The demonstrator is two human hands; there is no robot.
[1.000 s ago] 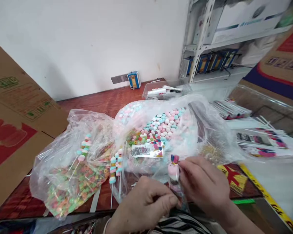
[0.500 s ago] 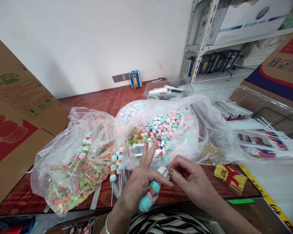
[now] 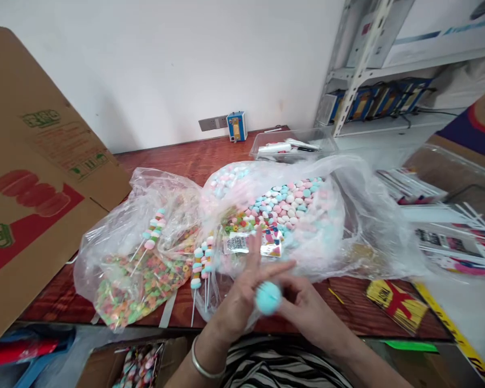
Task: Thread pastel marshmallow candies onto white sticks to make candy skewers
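My left hand [image 3: 242,293] holds a candy skewer [image 3: 268,297] near the table's front edge, its blue end piece facing the camera; two fingers stick out, the others are closed round the skewer. My right hand [image 3: 303,304] meets it from the right, fingers pinched at the skewer's far end, partly hidden behind the blue piece. Just beyond them lies a big clear bag of pink, blue and white candies [image 3: 291,210] with a printed label [image 3: 253,245]. Finished skewers [image 3: 202,264] lie on the plastic to the left.
A clear bag of small multicoloured candies [image 3: 137,285] sits at the left. A large cardboard box [image 3: 28,183] leans at far left. A clear tray [image 3: 291,145], metal shelving [image 3: 372,48], printed packets [image 3: 448,237] and a yellow-red packet [image 3: 396,302] are at the right. A box of skewers [image 3: 137,366] stands below the table edge.
The skewer has swung from upright between both hands to pointing its blue end at the camera. Both hands have come together again, and the view has shifted left.
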